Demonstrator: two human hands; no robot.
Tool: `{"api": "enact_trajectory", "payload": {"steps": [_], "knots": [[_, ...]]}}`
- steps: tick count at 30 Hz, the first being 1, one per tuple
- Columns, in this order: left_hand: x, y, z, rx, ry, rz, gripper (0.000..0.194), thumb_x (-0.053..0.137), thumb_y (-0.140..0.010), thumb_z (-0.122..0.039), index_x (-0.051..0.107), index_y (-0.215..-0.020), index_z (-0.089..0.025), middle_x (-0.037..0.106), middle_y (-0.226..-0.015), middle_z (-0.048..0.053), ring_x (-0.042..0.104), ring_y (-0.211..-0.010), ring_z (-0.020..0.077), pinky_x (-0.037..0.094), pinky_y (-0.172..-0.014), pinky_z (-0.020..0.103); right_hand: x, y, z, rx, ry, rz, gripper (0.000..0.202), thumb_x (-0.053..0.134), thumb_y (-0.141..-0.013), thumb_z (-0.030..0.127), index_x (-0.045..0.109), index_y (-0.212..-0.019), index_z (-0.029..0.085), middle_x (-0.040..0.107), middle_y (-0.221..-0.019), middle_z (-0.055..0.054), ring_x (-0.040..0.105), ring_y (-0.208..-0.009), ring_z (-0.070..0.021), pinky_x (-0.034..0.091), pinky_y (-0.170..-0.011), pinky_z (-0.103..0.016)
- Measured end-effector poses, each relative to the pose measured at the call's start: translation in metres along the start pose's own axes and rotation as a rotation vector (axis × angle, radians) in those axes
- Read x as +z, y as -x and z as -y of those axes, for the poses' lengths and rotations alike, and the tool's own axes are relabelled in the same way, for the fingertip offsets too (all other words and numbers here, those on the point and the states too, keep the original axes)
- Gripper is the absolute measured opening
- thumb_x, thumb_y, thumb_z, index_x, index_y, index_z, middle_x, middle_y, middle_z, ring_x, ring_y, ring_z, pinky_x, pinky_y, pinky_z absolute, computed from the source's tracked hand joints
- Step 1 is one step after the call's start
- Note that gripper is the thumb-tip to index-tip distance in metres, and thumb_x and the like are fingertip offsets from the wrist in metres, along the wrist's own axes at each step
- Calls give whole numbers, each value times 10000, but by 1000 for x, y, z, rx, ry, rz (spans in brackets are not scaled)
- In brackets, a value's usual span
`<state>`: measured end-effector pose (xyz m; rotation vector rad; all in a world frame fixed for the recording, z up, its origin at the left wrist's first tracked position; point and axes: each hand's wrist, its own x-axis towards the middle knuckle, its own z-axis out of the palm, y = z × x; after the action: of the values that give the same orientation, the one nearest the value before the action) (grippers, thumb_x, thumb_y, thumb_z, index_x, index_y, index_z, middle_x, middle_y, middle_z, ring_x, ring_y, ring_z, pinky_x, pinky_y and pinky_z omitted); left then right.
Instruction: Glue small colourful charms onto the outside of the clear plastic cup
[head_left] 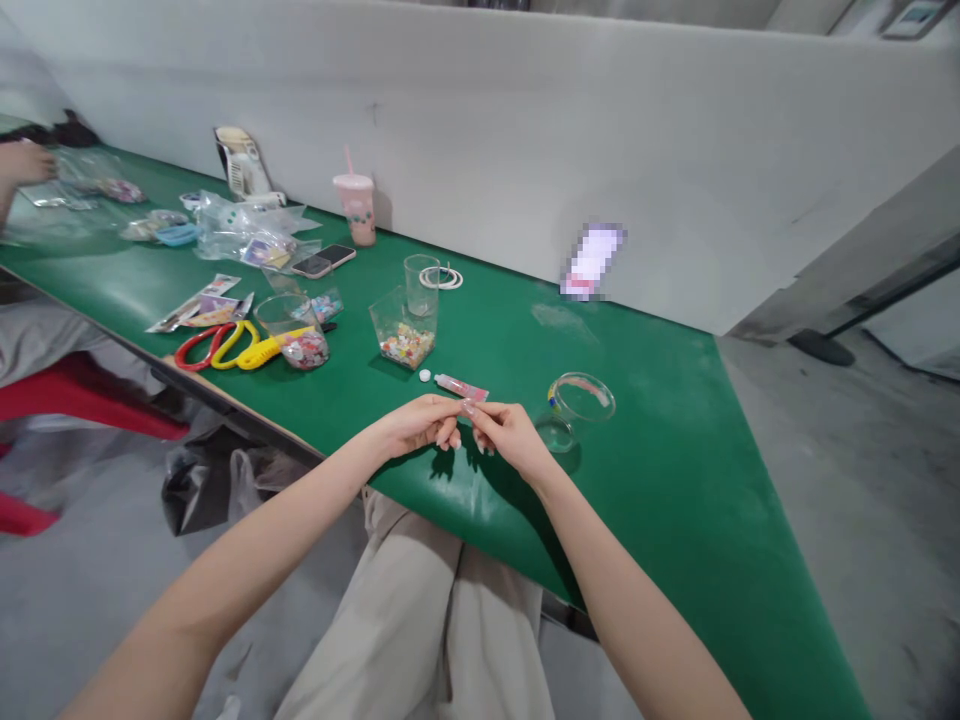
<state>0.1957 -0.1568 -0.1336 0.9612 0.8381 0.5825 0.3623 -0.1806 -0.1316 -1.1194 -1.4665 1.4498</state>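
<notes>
My left hand (424,424) and my right hand (504,432) meet fingertip to fingertip above the table's front part. Both are pinched closed; whatever lies between the fingertips is too small to make out. Just behind them a small pink-and-white tube (460,386) lies on the green table, its nozzle toward a loose white cap (425,376). Farther back stands a clear angular cup (406,340) with mixed small colored pieces in its bottom. To the right of my right hand is a clear round dish (559,432), with a clear ring-shaped rim or lid (585,397) beside it.
Left on the green table (660,480) are scissors (225,345), a yellow-handled tool (262,350), a tilted clear cup (304,345), a phone (324,261) and plastic bags (240,230). A pink drink (357,208) stands near the wall. Another person's hand (26,162) is far left.
</notes>
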Motion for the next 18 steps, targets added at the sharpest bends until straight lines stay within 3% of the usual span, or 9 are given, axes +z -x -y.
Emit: {"api": "enact_trajectory", "payload": {"steps": [5,11,13,18], "knots": [[6,3,-3,51,-4,-43,384,688,-704,-431,578,-505,-122,447,-320,-35,532,-414,88,407,-443,168,0,2,5,-20,15,48,405,551,-792,479,683,-923,119,479,-478,66,442,-390,-61,362,-390,-175],[26,25,-1,144,-47,-138,384,618,-756,-462,612,-596,-113,586,-418,23,557,-430,109,418,-449,194,5,9,13,-20,-60,66,428,533,-778,572,579,-663,162,472,-472,58,418,-376,-61,343,-384,-186],[38,41,5,206,-42,-232,363,586,-781,-465,607,-635,-133,547,-377,-4,574,-443,130,436,-467,210,15,15,17,-38,-64,36,431,518,-789,579,562,-656,171,422,-438,71,372,-353,-58,298,-368,-189],[71,77,30,356,-53,-639,426,475,-855,-447,499,-516,-191,476,-354,-31,551,-431,125,432,-484,217,51,34,20,-82,28,-34,434,482,-833,549,514,-598,184,389,-419,67,343,-365,-65,269,-390,-204]]}}
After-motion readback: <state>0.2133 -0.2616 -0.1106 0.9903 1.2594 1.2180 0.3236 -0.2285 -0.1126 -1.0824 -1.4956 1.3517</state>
